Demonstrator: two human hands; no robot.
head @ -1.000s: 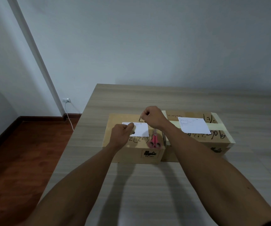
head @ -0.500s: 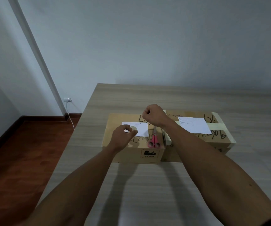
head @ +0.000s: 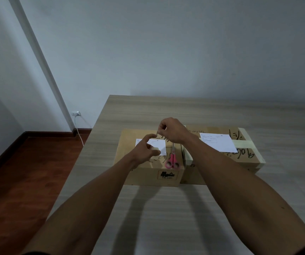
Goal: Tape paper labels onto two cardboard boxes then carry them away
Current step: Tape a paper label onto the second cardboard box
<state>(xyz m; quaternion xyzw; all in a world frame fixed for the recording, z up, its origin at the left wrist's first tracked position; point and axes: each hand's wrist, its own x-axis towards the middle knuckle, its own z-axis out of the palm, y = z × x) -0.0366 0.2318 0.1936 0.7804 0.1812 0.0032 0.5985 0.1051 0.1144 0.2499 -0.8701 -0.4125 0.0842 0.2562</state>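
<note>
Since a moment ago, our left hand (head: 144, 153) has opened from a pinch at the label's left edge and slid across the small paper label (head: 157, 146), fingers now loosely spread over it. Our right hand (head: 172, 131) stays raised over the left box (head: 148, 172), its grip narrow, pinching something thin we cannot make out. Pink scissors (head: 172, 161) lie beside the label. The right box (head: 240, 159) on the counter (head: 166, 208) carries its own label (head: 218, 144).
</note>
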